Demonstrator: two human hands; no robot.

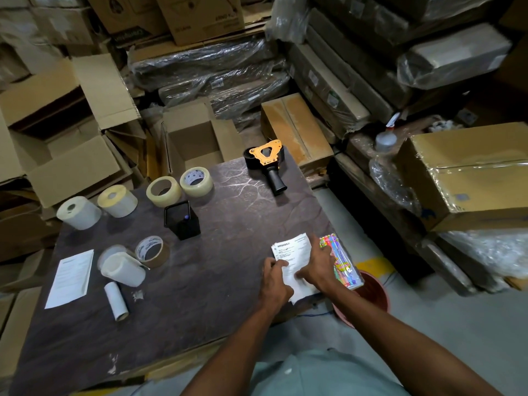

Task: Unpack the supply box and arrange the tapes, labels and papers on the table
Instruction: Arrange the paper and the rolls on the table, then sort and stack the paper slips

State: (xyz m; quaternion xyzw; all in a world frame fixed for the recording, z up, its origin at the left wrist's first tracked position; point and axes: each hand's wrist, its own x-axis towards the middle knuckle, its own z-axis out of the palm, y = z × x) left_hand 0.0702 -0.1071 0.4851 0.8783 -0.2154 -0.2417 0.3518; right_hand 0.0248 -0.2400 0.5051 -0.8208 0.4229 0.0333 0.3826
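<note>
A stack of white printed papers (292,252) lies near the right edge of the dark table (217,281). My left hand (274,281) holds the stack's left edge with curled fingers. My right hand (315,267) rests flat on its right side, next to a colourful plastic packet (341,261). Two clear tape rolls (164,191) (196,181) sit at the back, a brown tape roll (151,251) at the left. Two white label rolls (78,212) (117,200) stand at the far left. A single sheet (71,278) lies at the left edge.
An orange-and-black tape dispenser (267,161) lies at the table's back right. A black pen holder (183,220) stands mid-table. Two more white rolls (123,268) (116,301) lie near the brown tape. An open cardboard box (194,138) stands behind the table; a red bucket (371,292) sits below right.
</note>
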